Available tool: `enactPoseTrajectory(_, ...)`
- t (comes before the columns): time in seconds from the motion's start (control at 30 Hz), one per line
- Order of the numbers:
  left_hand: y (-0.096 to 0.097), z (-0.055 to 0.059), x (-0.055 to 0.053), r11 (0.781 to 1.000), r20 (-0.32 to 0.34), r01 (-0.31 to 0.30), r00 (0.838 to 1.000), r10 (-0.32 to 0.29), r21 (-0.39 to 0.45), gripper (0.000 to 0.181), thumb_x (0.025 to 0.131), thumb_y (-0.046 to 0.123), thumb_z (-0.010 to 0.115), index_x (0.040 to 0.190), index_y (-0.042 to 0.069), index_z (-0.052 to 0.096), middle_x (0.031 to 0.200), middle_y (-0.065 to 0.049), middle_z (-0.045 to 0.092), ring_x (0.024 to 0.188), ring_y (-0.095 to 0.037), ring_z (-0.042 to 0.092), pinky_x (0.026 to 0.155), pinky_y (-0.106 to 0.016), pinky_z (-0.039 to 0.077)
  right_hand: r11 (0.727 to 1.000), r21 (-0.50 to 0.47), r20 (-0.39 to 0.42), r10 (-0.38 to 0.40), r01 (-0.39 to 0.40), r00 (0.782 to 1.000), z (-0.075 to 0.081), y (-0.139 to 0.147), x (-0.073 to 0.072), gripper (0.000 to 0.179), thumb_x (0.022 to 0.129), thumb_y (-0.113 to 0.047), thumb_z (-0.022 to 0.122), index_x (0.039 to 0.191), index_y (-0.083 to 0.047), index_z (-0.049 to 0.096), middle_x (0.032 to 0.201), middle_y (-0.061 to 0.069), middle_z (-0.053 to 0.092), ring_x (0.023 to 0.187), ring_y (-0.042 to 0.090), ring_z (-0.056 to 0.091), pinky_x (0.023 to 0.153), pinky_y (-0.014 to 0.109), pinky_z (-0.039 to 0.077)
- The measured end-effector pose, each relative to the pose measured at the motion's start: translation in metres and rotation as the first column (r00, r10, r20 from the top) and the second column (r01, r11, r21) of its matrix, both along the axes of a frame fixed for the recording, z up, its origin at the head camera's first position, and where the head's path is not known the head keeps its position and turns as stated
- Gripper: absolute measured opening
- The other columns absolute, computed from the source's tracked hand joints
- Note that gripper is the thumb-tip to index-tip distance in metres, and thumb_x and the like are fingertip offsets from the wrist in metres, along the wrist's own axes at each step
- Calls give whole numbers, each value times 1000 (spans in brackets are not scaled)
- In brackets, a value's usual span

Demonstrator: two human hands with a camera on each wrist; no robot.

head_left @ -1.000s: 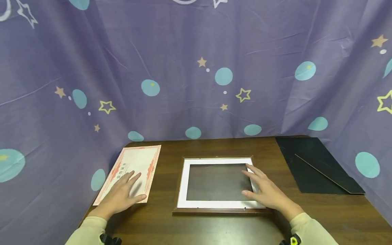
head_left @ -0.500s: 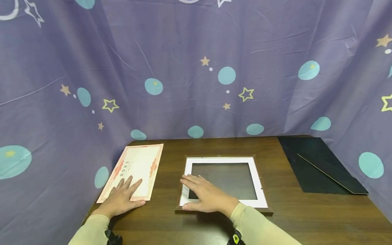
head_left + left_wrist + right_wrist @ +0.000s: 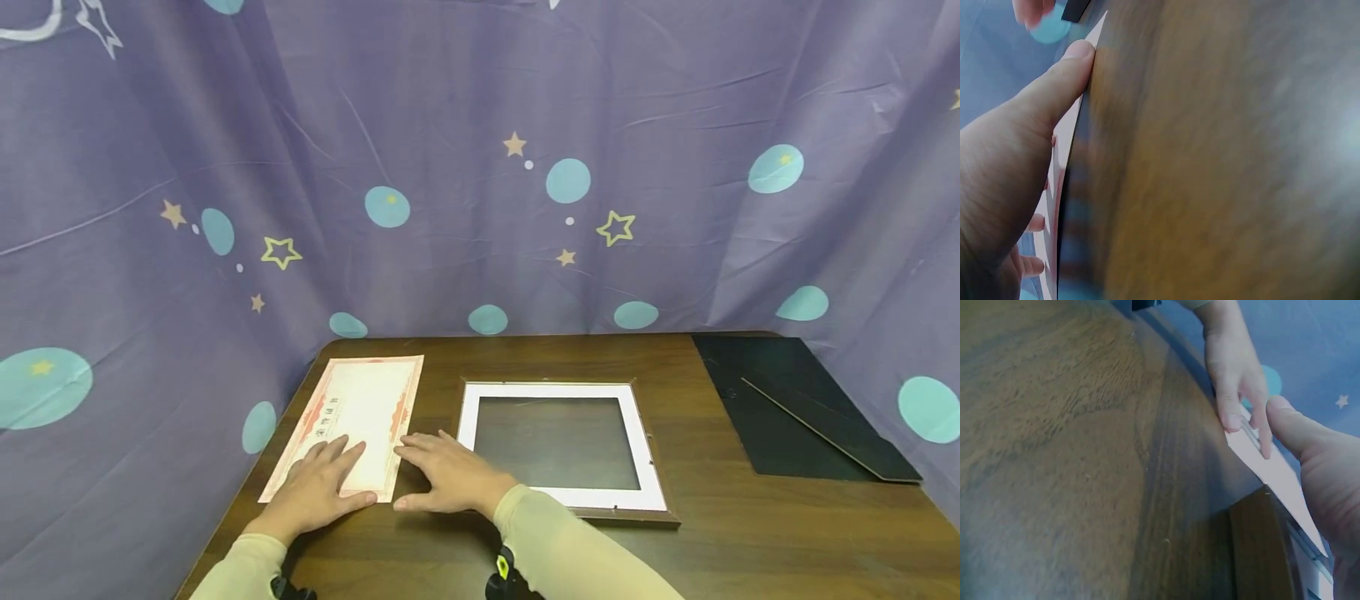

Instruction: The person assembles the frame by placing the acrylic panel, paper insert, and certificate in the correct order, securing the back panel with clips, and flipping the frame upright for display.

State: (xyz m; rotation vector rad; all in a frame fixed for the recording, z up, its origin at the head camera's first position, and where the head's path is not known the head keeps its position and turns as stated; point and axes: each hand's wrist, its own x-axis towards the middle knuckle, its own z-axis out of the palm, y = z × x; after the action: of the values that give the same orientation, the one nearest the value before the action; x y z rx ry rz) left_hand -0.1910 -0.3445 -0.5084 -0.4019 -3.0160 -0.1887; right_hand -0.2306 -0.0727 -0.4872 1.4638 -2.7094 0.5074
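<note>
A certificate sheet (image 3: 367, 425) with a red-pink patterned border and a few printed characters lies on the left of the table. My left hand (image 3: 311, 492) rests on its near end with fingers spread, thumb along the near edge; in the left wrist view the thumb (image 3: 1066, 75) lies over the paper's edge. Just beyond the sheet's right edge is my right hand (image 3: 450, 475), fingers extended toward the paper and holding nothing. Its forearm passes over the near left corner of a brown picture frame (image 3: 630, 517) with a white mat (image 3: 555, 497) and dark middle.
At the table's right lies a black backing board (image 3: 780, 417) with a stand flap (image 3: 832, 425) on it. A purple patterned curtain (image 3: 480, 167) hangs behind and beside the wooden table (image 3: 720, 558).
My right hand has moved left, from the frame's right side across it to beside the certificate. My left hand has come down onto the sheet, which has shifted slightly right.
</note>
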Motion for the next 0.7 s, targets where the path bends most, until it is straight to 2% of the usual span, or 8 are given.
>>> enactPoseTrajectory(0.33, 10, 0, 8, 998, -64, -3, 998, -1, -64, 96, 74, 82, 48, 142, 15, 47, 138, -17, 49, 119, -45, 47, 86, -71, 39, 998, 50, -91, -26, 31, 996, -15, -15, 0, 83, 79, -77, 49, 142, -23, 46, 151, -3, 37, 140, 13, 31, 113, 49, 24)
enactPoseTrajectory(0.5, 10, 0, 12, 999, -118, 4, 993, -10, -51, 94, 74, 80, 52, 140, 14, 51, 131, -14, 56, 112, -43, 54, 83, -66, 43, 999, 17, -140, -47, 50, 989, -22, -18, 1, 86, 77, -75, 57, 144, -23, 43, 152, 0, 36, 139, 15, 33, 112, 46, 27)
enactPoseTrajectory(0.7, 11, 0, 12, 999, -162, 34, 986, -36, -19, 89, 76, 77, 55, 136, 11, 54, 128, -13, 59, 111, -41, 56, 85, -63, 44, 998, -29, -130, -65, 62, 989, -23, -15, -2, 79, 80, -68, 61, 145, -26, 42, 152, -2, 35, 138, 10, 32, 109, 47, 32)
